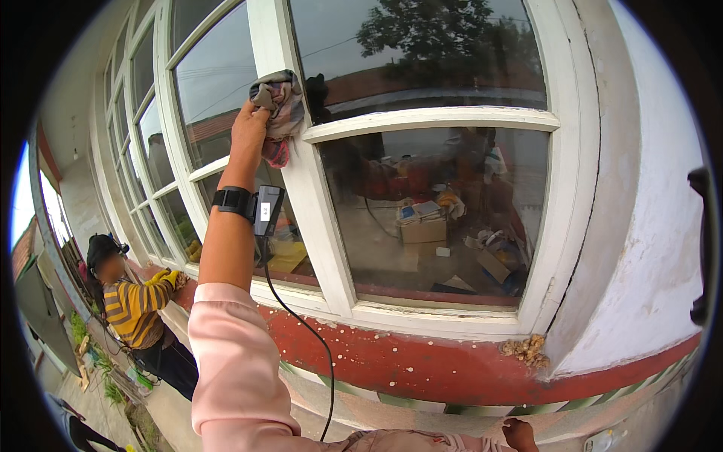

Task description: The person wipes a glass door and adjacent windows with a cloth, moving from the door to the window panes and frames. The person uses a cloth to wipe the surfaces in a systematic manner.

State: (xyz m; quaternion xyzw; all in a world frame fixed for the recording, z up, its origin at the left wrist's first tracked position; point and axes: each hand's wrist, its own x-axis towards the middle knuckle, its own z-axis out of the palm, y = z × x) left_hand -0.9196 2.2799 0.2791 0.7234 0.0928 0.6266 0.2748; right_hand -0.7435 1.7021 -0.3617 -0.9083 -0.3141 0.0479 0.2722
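My left hand [248,125] is raised and grips a crumpled plaid cloth [285,116]. The cloth lies against a thick white upright [316,226] of the window frame, beside the upper glass pane [418,62]. A black strap with a small box [268,210] sits on my left wrist, and a black cable hangs from it. Low at the right, my right hand [518,434] hangs near the wall below the sill; its fingers look curled, but whether it holds anything is not visible. Before me, the lower pane [440,214] shows a cluttered room behind reflections.
Below the frame runs a red sill [406,361] with pale paint spots. Yellowish crumbly foam [528,351] fills its right corner. At left, a person [135,305] in yellow gloves holds a cloth at the sill. Another person [85,424] is partly visible at lower left.
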